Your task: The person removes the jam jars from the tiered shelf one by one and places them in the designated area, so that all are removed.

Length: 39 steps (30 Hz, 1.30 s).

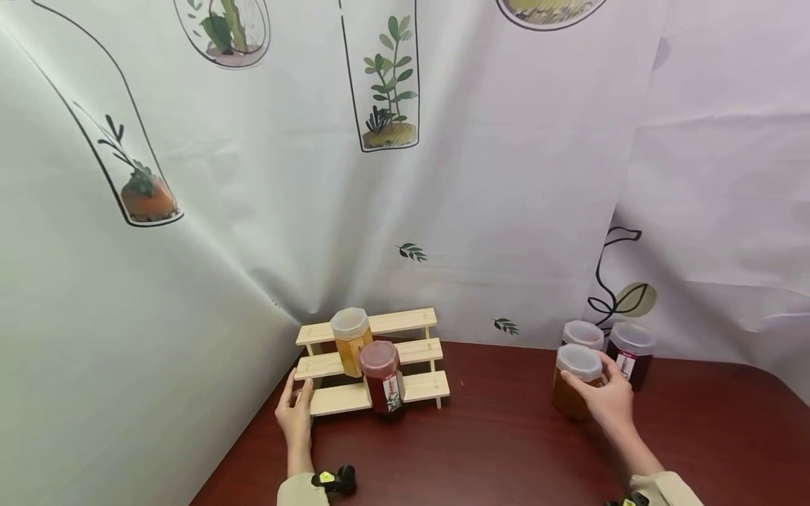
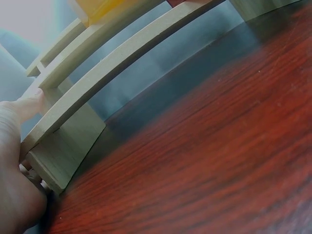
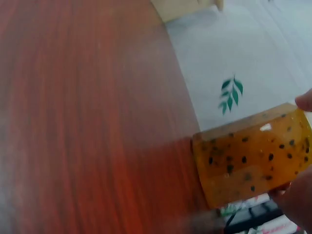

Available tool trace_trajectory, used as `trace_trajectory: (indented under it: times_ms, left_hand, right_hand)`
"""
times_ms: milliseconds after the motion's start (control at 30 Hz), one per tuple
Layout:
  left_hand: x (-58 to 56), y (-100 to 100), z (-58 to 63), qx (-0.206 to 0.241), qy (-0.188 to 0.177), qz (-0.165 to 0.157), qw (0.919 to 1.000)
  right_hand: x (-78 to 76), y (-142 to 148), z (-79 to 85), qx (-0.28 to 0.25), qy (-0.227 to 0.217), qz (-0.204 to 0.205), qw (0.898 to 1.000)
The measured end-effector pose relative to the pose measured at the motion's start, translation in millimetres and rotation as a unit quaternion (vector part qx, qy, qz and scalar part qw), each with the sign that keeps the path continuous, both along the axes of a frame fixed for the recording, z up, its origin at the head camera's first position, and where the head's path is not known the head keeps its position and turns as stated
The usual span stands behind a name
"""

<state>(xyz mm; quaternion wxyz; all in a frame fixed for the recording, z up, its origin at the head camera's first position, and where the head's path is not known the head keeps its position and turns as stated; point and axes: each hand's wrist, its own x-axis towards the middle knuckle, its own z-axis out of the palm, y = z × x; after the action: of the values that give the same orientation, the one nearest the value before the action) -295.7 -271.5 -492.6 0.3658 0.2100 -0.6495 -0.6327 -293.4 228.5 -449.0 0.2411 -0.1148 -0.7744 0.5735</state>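
Observation:
My left hand [image 1: 294, 414] holds the left end of a three-step wooden display rack [image 1: 338, 398]. In the left wrist view its thumb [image 2: 31, 105] lies by the rack's end panel, and the other fingers are mostly hidden behind it. A yellow-orange jar [image 1: 351, 344] with a white lid stands on the rack, and a dark red jar [image 1: 382, 379] stands in front of it. At the right, my right hand [image 1: 610, 400] grips an amber jar [image 1: 571, 393] near its white lid. Dark seeds show through that jar [image 3: 253, 156] in the right wrist view.
Two more dark jars with pale lids, one at the back [image 1: 583, 334] and one to its right [image 1: 633, 351], stand beyond my right hand. The dark red wooden table [image 1: 481, 436] meets a white printed cloth [image 1: 506, 267] along its back and left sides.

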Motion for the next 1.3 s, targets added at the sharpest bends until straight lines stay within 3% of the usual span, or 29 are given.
trace_trajectory:
  times_ms: [200, 467, 767, 933, 1100, 1300]
  left_hand:
    - [-0.9, 0, -2.2, -0.005, 0.008, -0.002, 0.9999]
    - [-2.3, 0, 0.8, -0.003, 0.019, -0.011, 0.9998]
    - [-0.6, 0, -1.6, 0.016, 0.046, -0.023, 0.9986]
    - [-0.5, -1, -2.1, 0.016, 0.045, -0.02, 0.9987]
    - [-0.5, 1, -1.4, 0.007, 0.033, -0.008, 0.9994]
    - [-0.7, 0, 1.3, 0.009, 0.038, -0.011, 0.9992]
  right_hand:
    - [-2.2, 14, -8.1, -0.002, 0.003, -0.007, 1.0]
    - [-4.2, 24, -9.6, -0.001, 0.009, 0.027, 1.0]
    - [-2.8, 38, -8.7, 0.035, 0.011, 0.09, 0.995]
    - [-0.9, 40, -7.8, 0.036, -0.005, 0.094, 0.995]
    - [1.5, 40, -1.8, 0.031, -0.025, 0.087, 0.995]
    - [-0.1, 34, 21.6, 0.026, 0.005, 0.075, 0.997]
